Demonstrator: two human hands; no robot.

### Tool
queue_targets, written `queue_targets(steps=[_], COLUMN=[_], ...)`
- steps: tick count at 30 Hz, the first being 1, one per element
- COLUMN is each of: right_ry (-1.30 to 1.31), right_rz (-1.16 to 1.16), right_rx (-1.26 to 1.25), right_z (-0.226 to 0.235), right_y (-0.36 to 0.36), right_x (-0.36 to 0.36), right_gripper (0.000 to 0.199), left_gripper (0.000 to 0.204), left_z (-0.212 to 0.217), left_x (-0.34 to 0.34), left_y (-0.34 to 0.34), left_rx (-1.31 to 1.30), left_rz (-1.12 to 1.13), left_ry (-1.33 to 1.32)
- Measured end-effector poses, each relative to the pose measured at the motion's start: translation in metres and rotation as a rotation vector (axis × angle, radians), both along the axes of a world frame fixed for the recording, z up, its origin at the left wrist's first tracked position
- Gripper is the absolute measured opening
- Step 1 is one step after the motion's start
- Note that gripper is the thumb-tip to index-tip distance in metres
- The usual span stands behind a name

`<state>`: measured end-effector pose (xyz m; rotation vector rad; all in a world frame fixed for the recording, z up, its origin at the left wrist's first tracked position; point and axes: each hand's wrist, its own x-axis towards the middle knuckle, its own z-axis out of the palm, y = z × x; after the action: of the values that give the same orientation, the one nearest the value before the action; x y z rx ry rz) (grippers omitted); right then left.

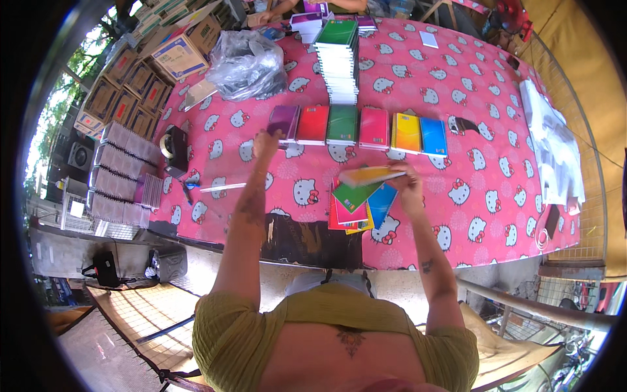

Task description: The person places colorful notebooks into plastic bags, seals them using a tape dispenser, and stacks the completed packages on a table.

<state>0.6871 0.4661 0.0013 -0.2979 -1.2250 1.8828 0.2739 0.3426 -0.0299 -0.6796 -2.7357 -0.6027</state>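
My left hand (266, 144) is at the near left corner of a purple notebook (284, 121), its fingers closed on the edge. That notebook is at the left end of a row with a red notebook (313, 123), a green notebook (342, 123), a pink notebook (374, 127), a yellow notebook (406, 132) and a blue notebook (433, 136). On the right, my right hand (410, 184) grips a yellow notebook (371, 175), tilted and blurred, above a fanned pile. A green notebook (354, 196) tops this pile, with pink, yellow and blue covers showing beneath.
A tall notebook stack (337, 65) stands behind the row, near a crumpled clear plastic bag (247, 65). Wire-bound stacks (121, 173), a tape dispenser (175, 151) and cardboard boxes (179, 57) are at left. White sheets (552, 147) lie right. Another person's arms (281, 10) show at the far edge.
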Motion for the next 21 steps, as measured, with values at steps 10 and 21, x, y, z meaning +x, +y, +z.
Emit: queue_targets(steps=[10, 21], right_ry=[-0.118, -0.567], right_rz=[-0.648, -0.406], right_rx=[0.099, 0.637], right_z=[0.043, 0.059], right_y=[0.017, -0.077], right_x=[0.053, 0.043], right_gripper=[0.01, 0.018], left_gripper=[0.032, 0.061], left_z=[0.157, 0.117], left_x=[0.151, 0.283], left_y=[0.014, -0.024], left_rx=[0.102, 0.225], left_rz=[-1.303, -1.223], left_ry=[-0.488, -0.036])
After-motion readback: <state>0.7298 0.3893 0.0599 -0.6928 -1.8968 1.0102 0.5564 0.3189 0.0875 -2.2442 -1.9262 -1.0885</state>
